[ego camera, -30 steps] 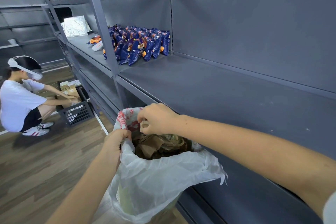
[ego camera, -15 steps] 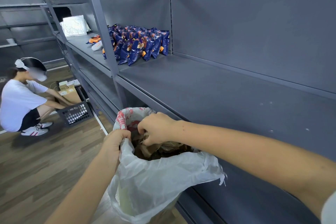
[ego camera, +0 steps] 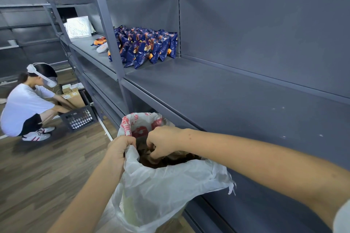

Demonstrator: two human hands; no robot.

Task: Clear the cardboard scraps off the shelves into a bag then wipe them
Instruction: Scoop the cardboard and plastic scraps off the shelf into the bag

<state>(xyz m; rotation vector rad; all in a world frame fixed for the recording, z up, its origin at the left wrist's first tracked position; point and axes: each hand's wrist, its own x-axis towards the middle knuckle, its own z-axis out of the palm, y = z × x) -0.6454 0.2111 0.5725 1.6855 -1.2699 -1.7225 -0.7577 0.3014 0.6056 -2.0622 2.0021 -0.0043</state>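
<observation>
A white plastic bag (ego camera: 166,191) with red print hangs open just below the front edge of the grey shelf (ego camera: 217,100). My left hand (ego camera: 121,147) grips the bag's rim on its left side. My right hand (ego camera: 162,143) reaches down into the bag's mouth, fingers curled among the brown cardboard scraps (ego camera: 170,161) inside. Whether those fingers still pinch a scrap is hidden. No scraps lie on the shelf surface in front of me; only a few pale specks show on it.
Several blue snack packets (ego camera: 145,45) stand at the shelf's far end behind a grey upright post (ego camera: 108,30). To the left a crouching person (ego camera: 28,106) handles a black crate (ego camera: 78,117) and a cardboard box (ego camera: 73,96) on the wooden floor (ego camera: 37,172).
My right hand has dropped from the bag's rim, where it held a small cardboard scrap, down into the bag. My left hand keeps its grip. The crouching person has shifted a little.
</observation>
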